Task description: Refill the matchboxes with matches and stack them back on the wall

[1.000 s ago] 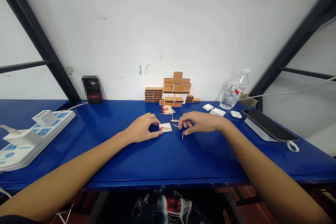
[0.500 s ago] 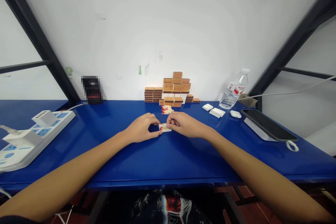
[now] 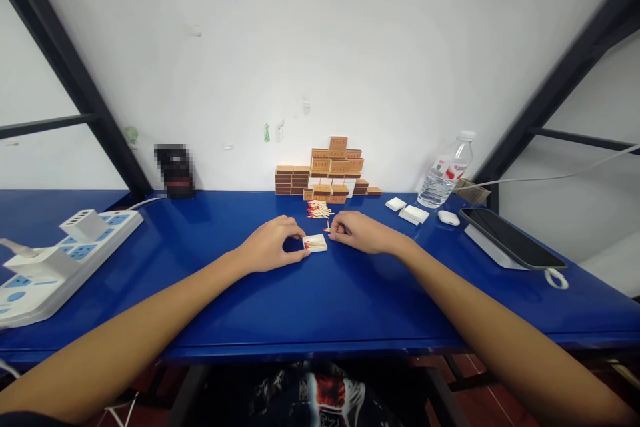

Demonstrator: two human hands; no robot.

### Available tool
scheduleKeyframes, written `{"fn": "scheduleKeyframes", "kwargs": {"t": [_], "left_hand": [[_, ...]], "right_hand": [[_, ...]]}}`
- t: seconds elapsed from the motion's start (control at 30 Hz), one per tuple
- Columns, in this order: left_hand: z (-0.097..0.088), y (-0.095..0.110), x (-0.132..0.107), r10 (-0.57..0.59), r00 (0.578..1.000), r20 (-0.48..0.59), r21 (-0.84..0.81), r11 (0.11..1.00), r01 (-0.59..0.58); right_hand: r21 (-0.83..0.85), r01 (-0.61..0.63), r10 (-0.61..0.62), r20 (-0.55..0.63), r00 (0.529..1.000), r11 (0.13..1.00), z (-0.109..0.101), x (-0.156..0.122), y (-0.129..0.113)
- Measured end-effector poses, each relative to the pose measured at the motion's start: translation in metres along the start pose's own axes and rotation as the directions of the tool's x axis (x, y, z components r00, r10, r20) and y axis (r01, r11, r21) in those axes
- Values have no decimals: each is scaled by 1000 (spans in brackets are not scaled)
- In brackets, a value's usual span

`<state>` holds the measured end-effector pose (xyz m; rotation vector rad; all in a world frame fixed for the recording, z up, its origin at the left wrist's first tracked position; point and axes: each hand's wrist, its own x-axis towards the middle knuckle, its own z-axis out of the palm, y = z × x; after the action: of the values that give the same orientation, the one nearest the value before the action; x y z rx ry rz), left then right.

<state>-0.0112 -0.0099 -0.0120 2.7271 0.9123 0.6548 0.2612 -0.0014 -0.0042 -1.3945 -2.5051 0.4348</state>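
Observation:
A small white matchbox tray (image 3: 316,242) lies on the blue table (image 3: 320,293) with a few red-tipped matches in it. My left hand (image 3: 270,243) is curled around its left end, thumb and fingertips touching it. My right hand (image 3: 359,233) rests just right of the tray, fingers pinched together on a match (image 3: 329,229) lying on the table. A loose heap of matches (image 3: 319,210) lies behind the tray.
A stack of brown matchboxes (image 3: 330,175) stands against the wall. White tray parts (image 3: 407,210), a water bottle (image 3: 445,173), an earbud case (image 3: 449,217) and a tablet (image 3: 510,237) lie to the right. A white power strip (image 3: 60,253) sits at the left.
My right hand carried a match from the table to the tray, then drew back to the right and now pinches another match beside the tray. The left hand stayed put.

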Motion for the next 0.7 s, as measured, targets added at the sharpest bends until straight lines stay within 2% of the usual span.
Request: {"fn": "scheduleKeyframes", "kwargs": {"t": [0.13, 0.3, 0.4, 0.5, 0.7], "left_hand": [[0, -1, 0, 8, 1000, -5, 6, 1000, -8], [0, 0, 0, 9, 1000, 1, 11, 1000, -9], [0, 0, 0, 16, 1000, -6, 10, 1000, -16], [1, -1, 0, 20, 1000, -10, 13, 1000, -20], [0, -1, 0, 15, 1000, -6, 15, 1000, -15]], "right_hand": [[3, 59, -59, -25, 998, 998, -2, -1, -4], [132, 68, -39, -217, 975, 989, -8, -2, -7], [208, 133, -67, -297, 953, 969, -5, -1, -11], [272, 205, -119, -299, 947, 940, 0, 1, -19], [487, 149, 8, -305, 952, 861, 11, 6, -29]]}}
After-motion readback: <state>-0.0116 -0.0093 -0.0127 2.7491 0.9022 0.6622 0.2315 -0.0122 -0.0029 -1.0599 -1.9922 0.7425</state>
